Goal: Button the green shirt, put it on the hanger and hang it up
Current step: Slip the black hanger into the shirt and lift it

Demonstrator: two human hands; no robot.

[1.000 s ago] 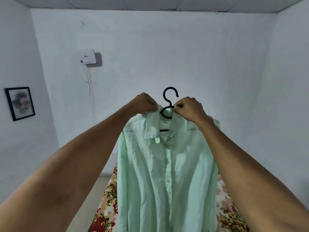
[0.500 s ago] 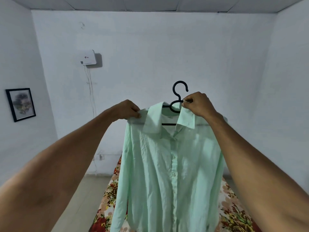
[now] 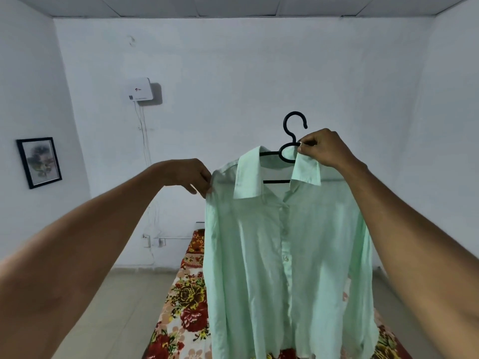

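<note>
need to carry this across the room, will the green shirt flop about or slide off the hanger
Probably floppy: the shirt hangs in soft folds. Likely light, being thin enough to show the hanger through it. It might slip; the left hand is at its shoulder.

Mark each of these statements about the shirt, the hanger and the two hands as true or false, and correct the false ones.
1. The green shirt is draped on the black hanger. True.
2. The left hand grips the hanger's hook. False: its fingers pinch the shirt's shoulder, while the right hand holds the hanger at the base of the hook.
3. The hook is caught on a rail. False: it is free in the air in front of the wall.
4. The shirt hangs above a floral bedcover. True.
5. A framed picture hangs on the left wall. True.
</note>
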